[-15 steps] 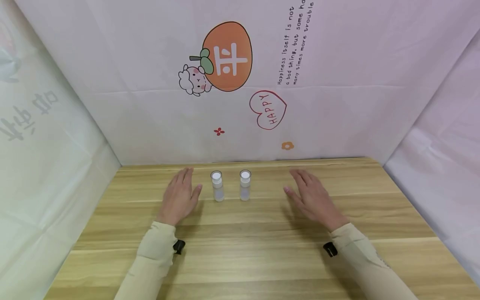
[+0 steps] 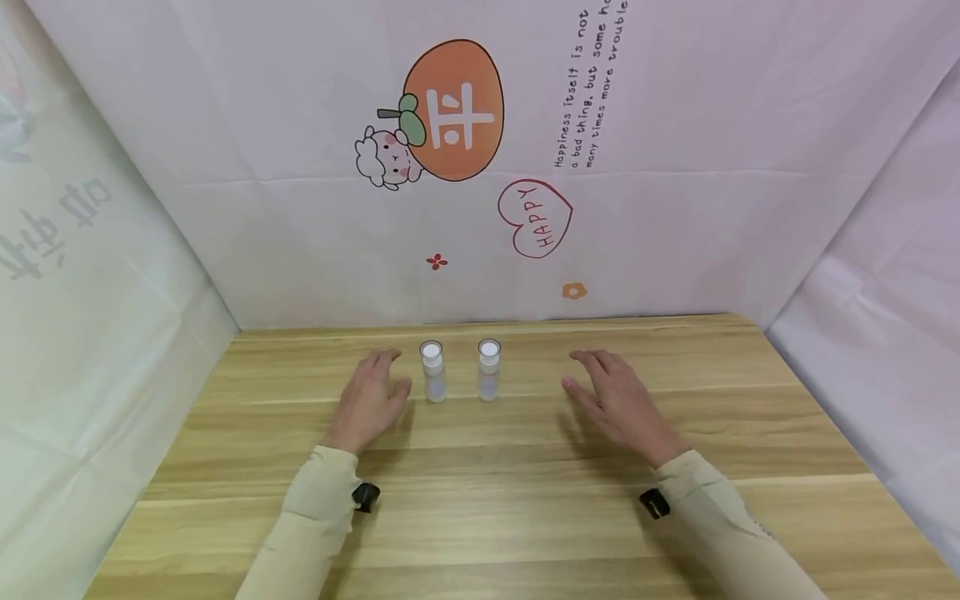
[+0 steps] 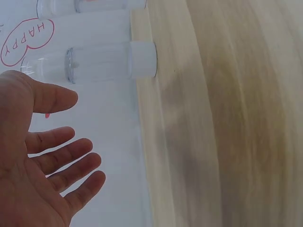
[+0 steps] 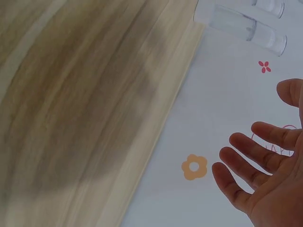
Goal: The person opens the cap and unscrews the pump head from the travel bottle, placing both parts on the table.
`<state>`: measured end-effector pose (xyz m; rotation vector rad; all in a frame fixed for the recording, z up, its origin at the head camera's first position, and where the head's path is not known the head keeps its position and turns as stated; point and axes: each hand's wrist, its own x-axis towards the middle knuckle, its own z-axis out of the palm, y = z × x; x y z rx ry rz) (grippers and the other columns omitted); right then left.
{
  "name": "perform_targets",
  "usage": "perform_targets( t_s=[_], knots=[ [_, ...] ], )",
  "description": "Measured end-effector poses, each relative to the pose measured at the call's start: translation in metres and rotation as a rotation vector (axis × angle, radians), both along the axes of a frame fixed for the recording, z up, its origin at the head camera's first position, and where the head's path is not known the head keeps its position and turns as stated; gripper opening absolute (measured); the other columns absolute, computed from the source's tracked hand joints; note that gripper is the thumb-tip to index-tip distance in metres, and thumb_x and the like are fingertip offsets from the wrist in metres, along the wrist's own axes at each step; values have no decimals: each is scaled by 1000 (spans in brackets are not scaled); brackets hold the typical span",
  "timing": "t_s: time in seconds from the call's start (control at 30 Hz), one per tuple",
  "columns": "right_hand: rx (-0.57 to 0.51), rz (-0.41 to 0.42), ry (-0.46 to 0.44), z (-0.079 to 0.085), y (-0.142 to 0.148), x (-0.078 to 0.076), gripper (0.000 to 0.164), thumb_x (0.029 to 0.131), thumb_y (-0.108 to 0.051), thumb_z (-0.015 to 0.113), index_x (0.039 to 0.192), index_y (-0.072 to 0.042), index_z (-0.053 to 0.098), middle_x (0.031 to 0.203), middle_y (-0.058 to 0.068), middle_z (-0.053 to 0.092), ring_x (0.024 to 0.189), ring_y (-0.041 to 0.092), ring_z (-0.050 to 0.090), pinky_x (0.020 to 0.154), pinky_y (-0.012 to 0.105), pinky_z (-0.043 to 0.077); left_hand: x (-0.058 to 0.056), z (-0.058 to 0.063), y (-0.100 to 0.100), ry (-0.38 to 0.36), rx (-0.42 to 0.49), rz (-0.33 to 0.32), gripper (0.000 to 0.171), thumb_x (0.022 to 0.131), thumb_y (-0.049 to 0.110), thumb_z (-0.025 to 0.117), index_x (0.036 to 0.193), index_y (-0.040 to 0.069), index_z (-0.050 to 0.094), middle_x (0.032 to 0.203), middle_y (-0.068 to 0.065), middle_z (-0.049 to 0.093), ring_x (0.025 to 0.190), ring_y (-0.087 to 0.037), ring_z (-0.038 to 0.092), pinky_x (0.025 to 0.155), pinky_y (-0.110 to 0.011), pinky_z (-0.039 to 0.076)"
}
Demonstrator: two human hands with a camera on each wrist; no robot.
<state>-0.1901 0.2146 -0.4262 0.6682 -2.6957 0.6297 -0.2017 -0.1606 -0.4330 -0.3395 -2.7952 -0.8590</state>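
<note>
Two small clear bottles stand upright side by side near the back of the wooden table, the left bottle (image 2: 434, 372) and the right bottle (image 2: 489, 372). Each has a white piece inside its clear top. My left hand (image 2: 370, 400) hovers just left of the left bottle, thumb toward it, fingers slightly bent and holding nothing. In the left wrist view that bottle (image 3: 102, 62) lies beyond the thumb, showing a white base. Farther off from the right bottle, my right hand (image 2: 618, 404) is held with fingers spread and nothing in them. The right wrist view shows the right bottle (image 4: 241, 27) past the fingers.
A white printed cloth (image 2: 300, 250) rises behind the wooden table (image 2: 495, 500), with more cloth at both sides. Black bands (image 2: 366, 497) sit at the wrists, by the light sleeves (image 2: 315, 508).
My left hand has shifted slightly right and toward me, nearer the left bottle, its fingers a little more bent. The right hand has moved slightly left. Both bottles stay in place.
</note>
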Motion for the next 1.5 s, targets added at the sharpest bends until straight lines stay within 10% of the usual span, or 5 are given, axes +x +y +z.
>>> perform_targets(
  t_s=[0.7,1.5],
  knots=[
    [-64,46,-34,-4,-15,10,37,104,-25,59,128,3,60,115,16,63,107,34,59,89,52,50,-8,-15,24,-182,391,-44,54,92,11,73,138,-6,50,134,-23,57,122,-40,54,105,-52,43],
    [-68,94,-41,0,-30,23,36,103,-26,61,128,0,61,113,15,66,102,29,61,86,48,52,-13,-27,42,-197,562,19,49,93,11,75,133,-7,53,127,-23,60,120,-37,58,103,-49,47]
  ],
)
